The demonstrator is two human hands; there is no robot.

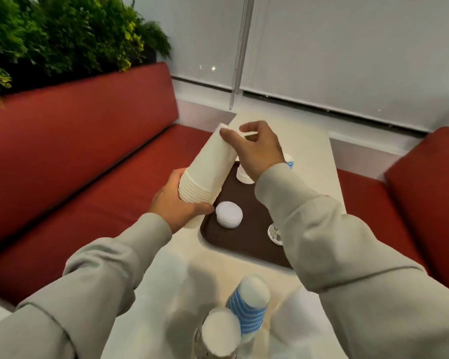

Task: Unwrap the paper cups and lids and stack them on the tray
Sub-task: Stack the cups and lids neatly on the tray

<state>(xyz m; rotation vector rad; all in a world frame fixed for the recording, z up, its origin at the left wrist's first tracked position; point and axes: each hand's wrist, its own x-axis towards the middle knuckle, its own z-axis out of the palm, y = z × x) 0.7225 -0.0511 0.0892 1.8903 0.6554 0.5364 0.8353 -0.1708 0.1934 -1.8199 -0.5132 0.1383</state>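
Stack of white paper cups (pixel 210 164) tilted over left edge of brown tray (pixel 246 237), held clear of it at both ends. Left hand (pixel 178 206) curled round the wide rim end, right hand (pixel 254 149) pinching the narrow top end between thumb and fingers. On the tray, just beside the left thumb, low white pile of lids (pixel 229 214); more cups (pixel 244 176) behind the right wrist, partly hidden. Nearer, on the white table (pixel 166 281), blue-striped cup stack (pixel 249 304) beside a blurred white-topped stack (pixel 219 332).
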